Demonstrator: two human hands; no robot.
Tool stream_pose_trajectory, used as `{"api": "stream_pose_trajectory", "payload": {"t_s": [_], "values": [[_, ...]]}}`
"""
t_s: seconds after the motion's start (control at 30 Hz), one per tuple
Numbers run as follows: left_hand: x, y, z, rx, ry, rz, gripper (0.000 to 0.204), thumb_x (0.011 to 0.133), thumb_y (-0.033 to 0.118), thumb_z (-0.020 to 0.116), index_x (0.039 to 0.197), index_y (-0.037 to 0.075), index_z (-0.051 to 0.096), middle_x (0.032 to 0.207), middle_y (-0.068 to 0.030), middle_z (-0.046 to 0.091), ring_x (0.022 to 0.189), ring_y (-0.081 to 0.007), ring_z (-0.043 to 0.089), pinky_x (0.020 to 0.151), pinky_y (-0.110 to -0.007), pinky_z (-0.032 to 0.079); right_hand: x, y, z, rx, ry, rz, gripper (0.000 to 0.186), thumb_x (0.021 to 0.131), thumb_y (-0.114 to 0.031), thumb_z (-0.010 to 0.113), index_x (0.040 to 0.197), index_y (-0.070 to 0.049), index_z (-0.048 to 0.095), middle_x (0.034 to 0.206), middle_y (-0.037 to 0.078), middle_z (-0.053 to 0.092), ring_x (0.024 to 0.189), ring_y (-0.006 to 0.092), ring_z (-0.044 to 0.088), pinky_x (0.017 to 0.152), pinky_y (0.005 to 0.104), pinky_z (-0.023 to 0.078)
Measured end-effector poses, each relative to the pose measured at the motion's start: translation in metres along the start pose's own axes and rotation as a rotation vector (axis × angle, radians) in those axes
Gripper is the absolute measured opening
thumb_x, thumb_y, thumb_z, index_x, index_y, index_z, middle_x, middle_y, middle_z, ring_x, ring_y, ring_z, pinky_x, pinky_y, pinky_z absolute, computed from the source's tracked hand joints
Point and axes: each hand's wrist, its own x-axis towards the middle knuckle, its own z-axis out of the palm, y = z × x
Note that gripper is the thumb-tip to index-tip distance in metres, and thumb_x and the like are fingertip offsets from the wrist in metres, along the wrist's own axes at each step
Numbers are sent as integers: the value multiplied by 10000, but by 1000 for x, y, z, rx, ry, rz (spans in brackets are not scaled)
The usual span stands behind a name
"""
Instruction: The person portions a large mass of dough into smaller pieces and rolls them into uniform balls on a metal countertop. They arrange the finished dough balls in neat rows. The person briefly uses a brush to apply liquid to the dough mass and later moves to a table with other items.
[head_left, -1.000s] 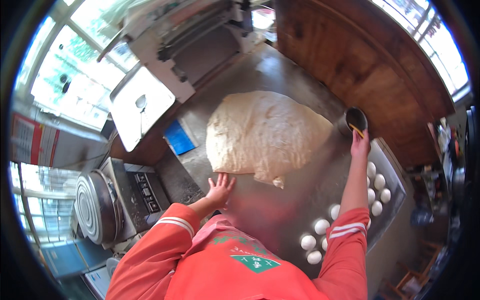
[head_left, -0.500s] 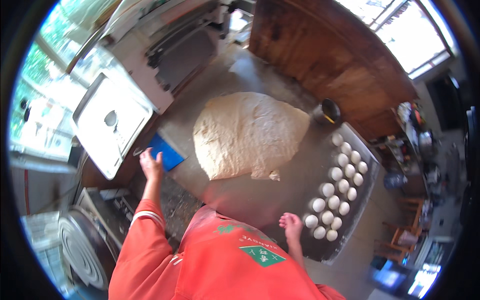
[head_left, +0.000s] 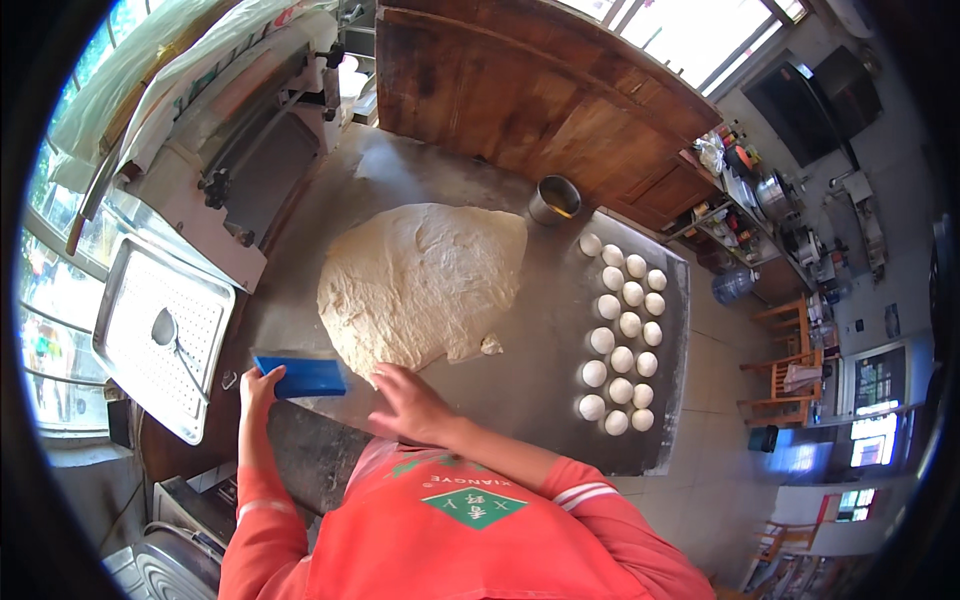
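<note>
A large flat slab of pale dough (head_left: 430,285) lies on the grey worktop (head_left: 480,400). My left hand (head_left: 259,388) grips one end of a blue dough scraper (head_left: 308,377), which sits left of the dough's near edge. Just at that near edge, my right hand (head_left: 408,402) is open with fingers apart and nothing in it. Its fingertips reach the dough's lower rim; whether they touch it I cannot tell. A small scrap of dough (head_left: 491,345) is by the slab's near right corner.
Several round dough balls (head_left: 621,360) stand in rows on the worktop's right side. A metal pot (head_left: 554,200) sits beyond the slab. At the left is a perforated tray (head_left: 135,300) with a ladle (head_left: 165,328) on it. A wooden panel (head_left: 520,95) bounds the far side.
My left hand has taken hold of the blue scraper. My right hand has come in from beside the dough balls to the slab's near edge and opened. The view has shifted.
</note>
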Motion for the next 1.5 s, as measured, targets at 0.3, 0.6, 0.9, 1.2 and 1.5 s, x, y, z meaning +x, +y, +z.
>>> {"api": "stream_pose_trajectory", "payload": {"t_s": [0.3, 0.6, 0.9, 1.2, 1.5], "values": [[-163, 86, 123, -934, -455, -104, 411, 991, 423, 534, 902, 27, 598, 867, -90, 623, 689, -197, 633, 694, -411, 592, 19, 36, -69, -182, -50, -267, 433, 816, -193, 627, 1234, -85, 595, 1250, 135, 606, 1177, 313, 568, 1005, 453, 423], [-152, -38, 259, 478, -59, 318, 336, 680, 260, 806, 811, 47, 582, 933, -163, 572, 963, -359, 554, 836, -446, 473, 193, 244, -293, -1037, -384, -591, 144, 799, -165, 586, 755, -246, 697, 839, 2, 675, 966, 210, 615, 1020, 524, 352], [-151, -16, 267, 460, 2, 95, 308, 565, 191, 848, 717, 76, 605, 922, -145, 564, 971, -352, 542, 842, -430, 472, 238, 357, -204, -1040, -507, -337, 112, 805, -164, 606, 786, -184, 714, 873, 30, 704, 946, 220, 644, 947, 453, 421], [-144, -21, 266, 433, -40, 64, 307, 536, 161, 865, 660, 84, 595, 888, -117, 572, 949, -335, 545, 827, -418, 469, 266, 380, -204, -928, -735, 158, 311, 562, -134, 811, 856, -68, 733, 933, 153, 714, 933, 328, 680, 778, 474, 515], [-140, -49, 275, 411, -13, 237, 301, 569, 149, 821, 675, 94, 545, 821, -128, 565, 851, -356, 549, 754, -442, 449, 68, 349, -206, -559, -523, 674, 224, 710, -92, 636, 894, 5, 716, 978, 251, 680, 953, 389, 669, 824, 436, 537]]}}
